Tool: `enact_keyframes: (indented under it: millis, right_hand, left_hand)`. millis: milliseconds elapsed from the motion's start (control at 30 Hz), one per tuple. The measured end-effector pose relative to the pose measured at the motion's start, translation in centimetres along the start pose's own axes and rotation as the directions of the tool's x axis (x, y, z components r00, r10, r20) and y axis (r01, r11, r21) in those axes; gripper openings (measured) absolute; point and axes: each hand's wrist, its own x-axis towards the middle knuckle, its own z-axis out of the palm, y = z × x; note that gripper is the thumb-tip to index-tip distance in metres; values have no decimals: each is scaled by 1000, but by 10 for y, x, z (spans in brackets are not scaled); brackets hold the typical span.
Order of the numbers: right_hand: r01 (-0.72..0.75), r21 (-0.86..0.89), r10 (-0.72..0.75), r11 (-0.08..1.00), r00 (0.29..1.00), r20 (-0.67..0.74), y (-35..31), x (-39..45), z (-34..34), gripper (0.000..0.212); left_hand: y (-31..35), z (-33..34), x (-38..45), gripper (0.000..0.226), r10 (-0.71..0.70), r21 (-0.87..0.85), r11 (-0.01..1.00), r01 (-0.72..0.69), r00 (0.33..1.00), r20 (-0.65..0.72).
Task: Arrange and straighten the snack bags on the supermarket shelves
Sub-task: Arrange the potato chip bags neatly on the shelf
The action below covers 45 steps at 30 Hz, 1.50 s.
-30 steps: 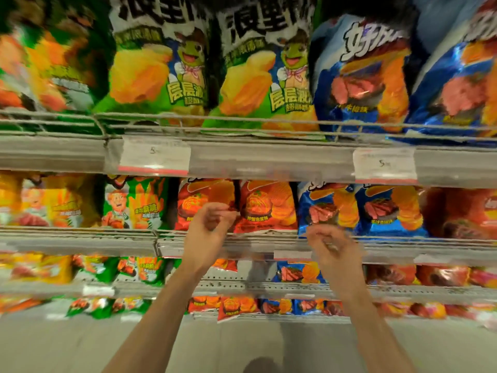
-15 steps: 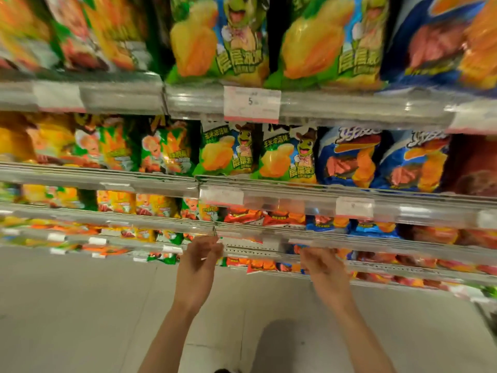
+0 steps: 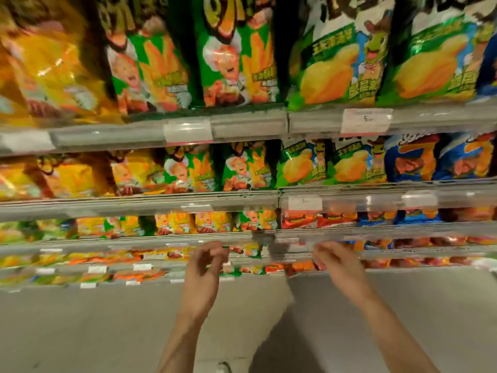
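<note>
We see yellow snack bags (image 3: 51,74) far left on top shelf (image 3: 242,127), green snack bags (image 3: 236,63) upright beside them. Our left hand (image 3: 205,267) raised before lower shelves (image 3: 161,242), fingers loosely curled, holding nothing. Our right hand (image 3: 336,261) likewise, blurred; grip we cannot tell. Blue snack bags (image 3: 441,160) far right, second shelf.

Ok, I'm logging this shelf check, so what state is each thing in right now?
Left hand: fingers loosely curled, holds nothing, in front of the lower shelves.
Right hand: fingers curled, blurred; a grip cannot be told.
Green chip bags: upright, side by side on the top shelf.
Blue bags: upright on the second shelf.
Price tag: clipped on the shelf rail.
</note>
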Motion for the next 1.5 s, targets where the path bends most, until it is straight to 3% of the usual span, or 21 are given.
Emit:
enact_keyframes:
  millis: [167, 300, 433, 767, 1133, 1367, 1500]
  right_hand:
    - [38, -131, -41, 991, 999, -24, -24, -7, 73, 8]
    - [19, -24, -18, 1000, 999, 39, -54, -15, 111, 14]
    - [-24, 92, 18, 995, 997, 69, -63, -10, 139, 13]
    - [-39, 158, 17, 987, 990, 142, -69, 10, 192, 18]
    - [-82, 114, 79, 990, 996, 29, -31, 9, 259, 15]
    - [-78, 22, 79, 997, 996, -38, -18, 33, 323, 12]
    - [52, -112, -59, 992, 997, -59, -6, 68, 341, 5]
  left_hand:
    - [6, -80, 45, 7, 9, 6, 1000, -9, 1000, 11]
    - [10, -115, 60, 10, -2, -7, 1000, 2, 1000, 18]
    - [8, -127, 73, 10, -9, -7, 1000, 9, 1000, 5]
    - [-4, -154, 87, 8, -31, 12, 999, 32, 999, -31]
    - [-41, -177, 139, 11, -72, 71, 995, 65, 993, 90]
    - [-93, -213, 196, 10, 57, 130, 988, -77, 986, 155]
    - [-127, -212, 226, 16, 157, 225, 955, -195, 972, 174]
